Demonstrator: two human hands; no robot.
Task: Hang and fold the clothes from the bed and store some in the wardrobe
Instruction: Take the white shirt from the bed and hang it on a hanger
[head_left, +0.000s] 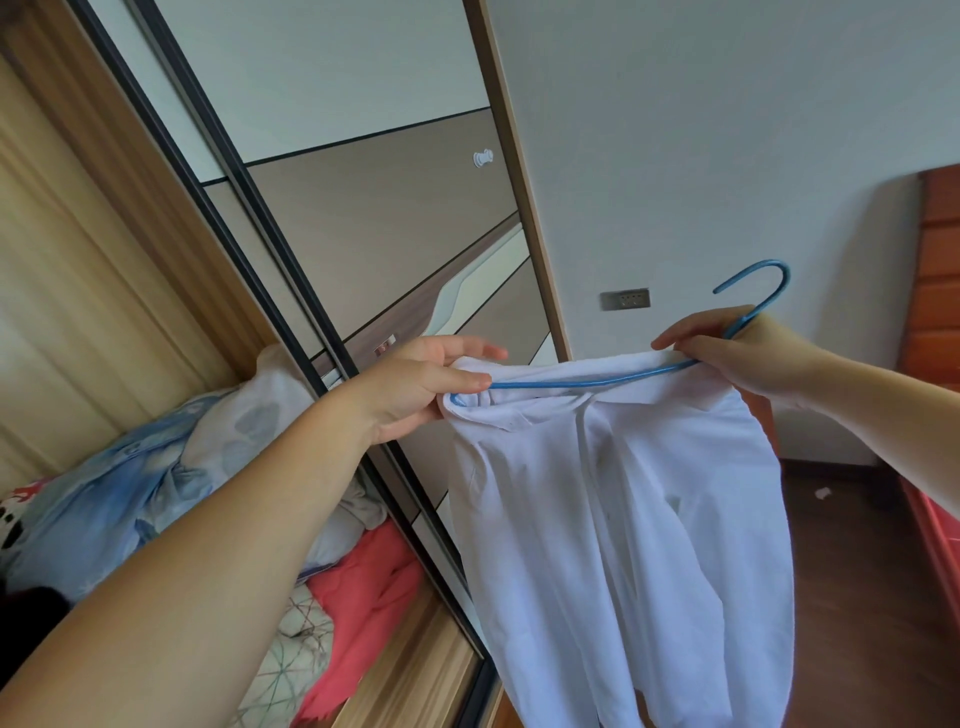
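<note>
White shirt (597, 519) hangs mid-air on blue hanger (582, 383) beside wardrobe (363, 218). Left hand (415, 389) pinches shoulder fabric, right hand (727, 353) grips hanger neck. Looks light, floppy; best held at the shoulders.

Home bedroom: sliding-door wardrobe (332, 218), bedding (130, 499) stacked inside.

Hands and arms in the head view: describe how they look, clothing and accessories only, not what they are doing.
Both arms are bare along all the length that shows, with no sleeve in view on either. The left hand and the right hand wear no gloves. No ring, watch, bracelet or marking shows on the fingers or wrists in view. The fingernails that show look short and unpainted.
</note>
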